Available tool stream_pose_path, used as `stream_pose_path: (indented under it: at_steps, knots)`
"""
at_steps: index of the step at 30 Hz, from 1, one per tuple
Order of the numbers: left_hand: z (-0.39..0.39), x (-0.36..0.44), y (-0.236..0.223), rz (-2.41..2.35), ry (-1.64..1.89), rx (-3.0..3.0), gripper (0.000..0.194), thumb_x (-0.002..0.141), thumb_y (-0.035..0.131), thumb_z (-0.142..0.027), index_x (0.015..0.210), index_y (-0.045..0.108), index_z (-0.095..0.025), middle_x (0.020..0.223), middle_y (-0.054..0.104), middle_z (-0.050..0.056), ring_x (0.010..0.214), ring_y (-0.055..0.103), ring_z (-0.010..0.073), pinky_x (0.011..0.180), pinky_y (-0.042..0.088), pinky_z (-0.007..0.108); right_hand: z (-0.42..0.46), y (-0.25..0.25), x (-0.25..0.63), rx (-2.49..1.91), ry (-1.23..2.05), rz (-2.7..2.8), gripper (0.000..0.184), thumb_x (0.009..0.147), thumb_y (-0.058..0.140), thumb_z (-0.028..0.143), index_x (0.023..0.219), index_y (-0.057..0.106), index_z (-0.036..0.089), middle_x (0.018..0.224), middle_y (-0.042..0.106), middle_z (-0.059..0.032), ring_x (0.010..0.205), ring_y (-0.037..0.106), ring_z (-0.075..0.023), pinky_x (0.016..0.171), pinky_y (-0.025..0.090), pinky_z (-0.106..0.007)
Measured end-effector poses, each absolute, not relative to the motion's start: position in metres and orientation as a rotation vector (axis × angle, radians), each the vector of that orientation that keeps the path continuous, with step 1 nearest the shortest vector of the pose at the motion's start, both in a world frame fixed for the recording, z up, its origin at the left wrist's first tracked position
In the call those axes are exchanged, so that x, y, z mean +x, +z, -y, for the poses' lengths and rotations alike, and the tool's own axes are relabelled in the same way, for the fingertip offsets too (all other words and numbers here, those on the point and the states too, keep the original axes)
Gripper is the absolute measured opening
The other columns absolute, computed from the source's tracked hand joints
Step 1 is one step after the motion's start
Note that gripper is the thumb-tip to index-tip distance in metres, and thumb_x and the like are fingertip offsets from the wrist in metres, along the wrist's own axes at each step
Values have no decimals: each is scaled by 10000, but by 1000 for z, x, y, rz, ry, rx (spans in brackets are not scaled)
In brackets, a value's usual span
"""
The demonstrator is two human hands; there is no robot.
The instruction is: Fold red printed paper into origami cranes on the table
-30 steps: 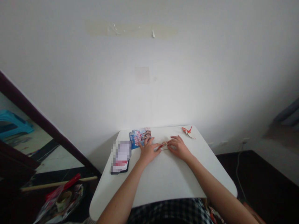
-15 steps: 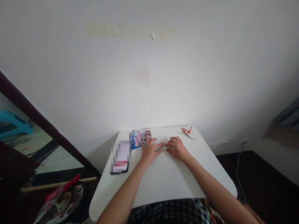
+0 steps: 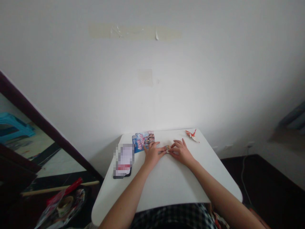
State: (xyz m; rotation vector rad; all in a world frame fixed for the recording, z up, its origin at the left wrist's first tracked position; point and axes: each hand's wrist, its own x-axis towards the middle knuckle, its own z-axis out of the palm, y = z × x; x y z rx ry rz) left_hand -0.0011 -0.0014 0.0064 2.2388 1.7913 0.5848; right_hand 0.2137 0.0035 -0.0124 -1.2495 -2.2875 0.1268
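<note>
A small piece of folded paper (image 3: 167, 149) lies on the white table between my two hands, mostly covered by fingertips. My left hand (image 3: 153, 153) pinches its left side between thumb and forefinger, the other fingers reaching over the edge of a blue printed leaflet (image 3: 140, 144). From the other side, my right hand (image 3: 180, 151) grips the paper with thumb and fingertips, one finger raised. At the table's far right corner rests a red and white folded paper crane (image 3: 192, 135), touched by neither hand.
On the left of the white table (image 3: 171, 187) lies a phone (image 3: 123, 162) with a blurred screen. The wall (image 3: 152, 105) meets the table's far edge. A bin (image 3: 66, 206) with rubbish stands on the floor at left, near a mirror (image 3: 47, 149) reflecting a blue stool.
Less of the folded paper shows between my fingers now. My left hand has shifted slightly right, and the right fingers have closed in on the paper. The crane, leaflet and phone stay put.
</note>
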Motion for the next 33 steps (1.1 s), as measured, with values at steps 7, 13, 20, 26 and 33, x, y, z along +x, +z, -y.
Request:
stream_pose_path:
  at_steps: [7, 13, 20, 26, 33]
  knots:
    - [0, -2, 8, -1805, 593, 2208, 173, 879, 693, -476, 1011, 801, -448, 1492, 586, -31, 1451, 363, 359, 1168, 82, 791, -2, -12, 205, -1390, 98, 2233, 144, 974, 598, 305, 998, 737, 277, 1097, 690, -58, 1285, 520, -277, 1176, 156, -735]
    - [-1, 1, 7, -1803, 629, 2163, 174, 836, 733, -502, 948, 820, -402, 1508, 572, -20, 1453, 349, 369, 1173, 39, 785, -1, -12, 197, -1527, 129, 2189, 192, 1008, 522, 344, 1035, 691, 257, 1116, 652, -63, 1211, 522, -257, 1167, 176, -733]
    - [-4, 5, 6, -1850, 637, 2101, 133, 838, 736, -476, 908, 810, -391, 1522, 555, -43, 1459, 338, 382, 1125, 29, 838, 1, -8, 196, -1584, 196, 2146, 206, 1006, 522, 361, 983, 684, 236, 1111, 661, -61, 1179, 541, -251, 1166, 132, -742]
    - [-5, 5, 5, -1853, 645, 2092, 117, 830, 744, -476, 894, 802, -396, 1526, 548, -56, 1468, 329, 382, 1111, 8, 855, 3, -3, 200, -1631, 249, 2072, 141, 951, 629, 369, 949, 724, 265, 1141, 654, -54, 1241, 497, -271, 1162, 105, -742]
    - [-5, 6, 4, -1851, 667, 2079, 105, 834, 739, -473, 875, 791, -391, 1499, 575, -58, 1466, 339, 381, 1086, 12, 876, -1, -7, 196, -1799, 263, 1985, 174, 933, 646, 425, 1016, 734, 300, 1229, 566, -76, 1237, 465, -292, 1138, 160, -723]
